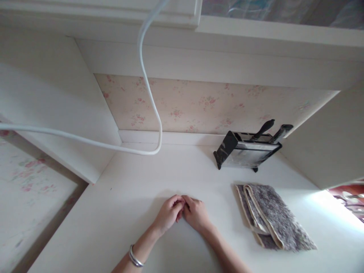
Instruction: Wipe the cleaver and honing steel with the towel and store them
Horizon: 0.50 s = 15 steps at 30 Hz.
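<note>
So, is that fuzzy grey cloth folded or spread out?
Folded: the grey cloth lies on the white counter in stacked layers, its pale bound edges showing one over another on the side nearer the right hand.

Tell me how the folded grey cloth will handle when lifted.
The cloth has a shaggy pile, so it would probably flop. Its folded layers look unfastened, so they may open up. Lying flat, it seems unlikely to roll.
</note>
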{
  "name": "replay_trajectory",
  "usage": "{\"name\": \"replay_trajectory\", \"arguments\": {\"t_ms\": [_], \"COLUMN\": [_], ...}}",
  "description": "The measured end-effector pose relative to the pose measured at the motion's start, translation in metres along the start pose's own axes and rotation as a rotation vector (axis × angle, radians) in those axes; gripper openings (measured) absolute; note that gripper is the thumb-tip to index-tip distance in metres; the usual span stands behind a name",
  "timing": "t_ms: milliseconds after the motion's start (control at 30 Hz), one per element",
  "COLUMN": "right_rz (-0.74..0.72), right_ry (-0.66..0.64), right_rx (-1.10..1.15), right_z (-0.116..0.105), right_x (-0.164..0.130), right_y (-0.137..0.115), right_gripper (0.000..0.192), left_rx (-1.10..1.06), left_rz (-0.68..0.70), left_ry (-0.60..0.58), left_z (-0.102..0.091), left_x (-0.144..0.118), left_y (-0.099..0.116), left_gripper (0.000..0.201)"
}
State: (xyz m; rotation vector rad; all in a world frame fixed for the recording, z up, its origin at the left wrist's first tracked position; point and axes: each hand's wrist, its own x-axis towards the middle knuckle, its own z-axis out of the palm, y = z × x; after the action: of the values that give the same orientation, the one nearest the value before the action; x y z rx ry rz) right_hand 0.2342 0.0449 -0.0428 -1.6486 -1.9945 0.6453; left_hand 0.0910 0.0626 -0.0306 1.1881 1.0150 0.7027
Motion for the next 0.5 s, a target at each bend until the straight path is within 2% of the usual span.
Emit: {"name": "replay_trajectory", "arguments": {"t_ms": [400, 500], "right_rz": [-0.013, 0.004], "right_ry": [0.011, 0.011], "right_rx": [0.031, 0.103], "right_z": [-0.0031, -0.0054], "right_x": [-0.0016, -0.0026], "right_y": [-0.0026, -0.0075], "right_gripper": [0.023, 0.024], "left_rx": [0.001, -0.011], "left_rz": [0.009, 0.024], "left_ry": [0.007, 0.009], "left_z": [0.0012, 0.0016], "left_x": [-0.0018, -0.0034], "left_y": [-0.0003, 0.0016], "left_gripper": [0.021, 0.021]}}
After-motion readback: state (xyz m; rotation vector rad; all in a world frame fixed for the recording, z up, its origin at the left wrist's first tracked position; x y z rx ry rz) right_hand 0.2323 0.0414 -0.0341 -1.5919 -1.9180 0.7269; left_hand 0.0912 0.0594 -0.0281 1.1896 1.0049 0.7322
